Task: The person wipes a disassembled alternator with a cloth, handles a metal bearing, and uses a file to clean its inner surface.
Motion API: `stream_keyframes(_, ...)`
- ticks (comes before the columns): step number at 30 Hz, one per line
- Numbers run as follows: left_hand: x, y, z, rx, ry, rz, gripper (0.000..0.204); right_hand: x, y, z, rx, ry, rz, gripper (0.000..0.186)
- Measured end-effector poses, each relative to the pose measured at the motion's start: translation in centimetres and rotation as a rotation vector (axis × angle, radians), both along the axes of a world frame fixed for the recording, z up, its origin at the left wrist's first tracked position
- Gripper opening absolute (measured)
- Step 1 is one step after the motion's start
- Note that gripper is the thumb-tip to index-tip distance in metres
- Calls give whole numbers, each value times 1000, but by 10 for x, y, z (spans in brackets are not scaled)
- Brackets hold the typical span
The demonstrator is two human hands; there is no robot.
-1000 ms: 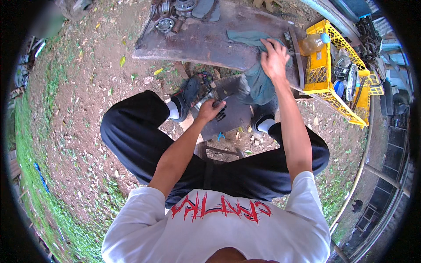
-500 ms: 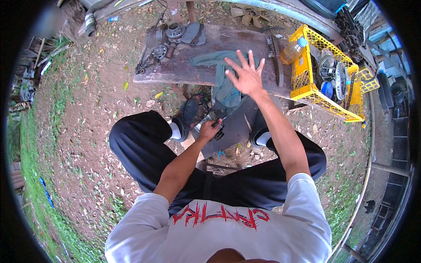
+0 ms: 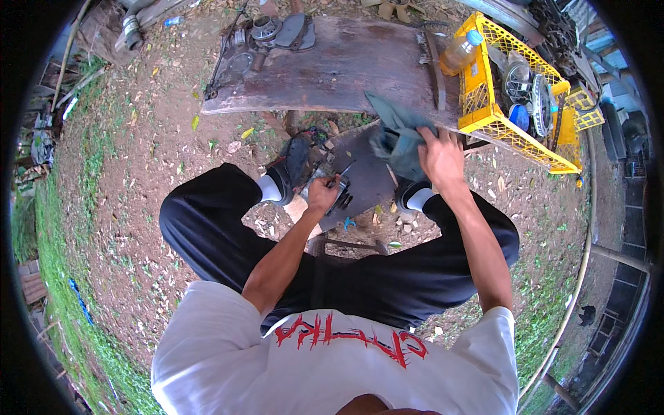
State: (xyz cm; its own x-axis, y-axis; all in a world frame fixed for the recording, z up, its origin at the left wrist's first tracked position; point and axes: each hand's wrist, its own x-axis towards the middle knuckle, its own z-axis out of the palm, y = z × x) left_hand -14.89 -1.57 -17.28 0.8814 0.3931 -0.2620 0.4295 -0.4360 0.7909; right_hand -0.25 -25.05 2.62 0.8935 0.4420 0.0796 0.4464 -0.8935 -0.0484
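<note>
My right hand (image 3: pixel 443 160) is closed on a grey-green cloth (image 3: pixel 400 142), which hangs bunched over the front edge of the low wooden table (image 3: pixel 332 76). Lower down, between my feet, my left hand (image 3: pixel 322 194) is closed around a thin dark tool (image 3: pixel 347 169) whose exact kind is too small to make out. Close beside that hand is a dark and silvery metal part (image 3: pixel 342 200), partly hidden by the fingers. Both lie over a dark flat board (image 3: pixel 366 155) on the ground.
Metal machine parts (image 3: pixel 266 29) sit at the table's far left. At its right end stand a bottle of amber liquid (image 3: pixel 460 54) and a yellow crate (image 3: pixel 484 114) holding parts. My shoes (image 3: pixel 294 162) flank the board. A small blue piece (image 3: pixel 349 223) lies on the ground.
My right hand, spread above the cloth before, has closed on it and drawn it right and toward me, mostly off the tabletop. My left hand stays low with the thin tool.
</note>
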Motion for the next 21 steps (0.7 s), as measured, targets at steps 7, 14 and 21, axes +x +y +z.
stream_keyframes(7, -18, 0, 133, 8, 9, 57, 42, -14, -34, -12, -373, 707, -58, 43)
stream_keyframes(14, 8, 10, 316, -225, -189, 88, 38, -11, -1, -40, -57, 814, 66, 51)
stream_keyframes(21, 87, 26, 377, -241, -429, -17, 34, 7, 34, -5, 363, 770, 69, 57)
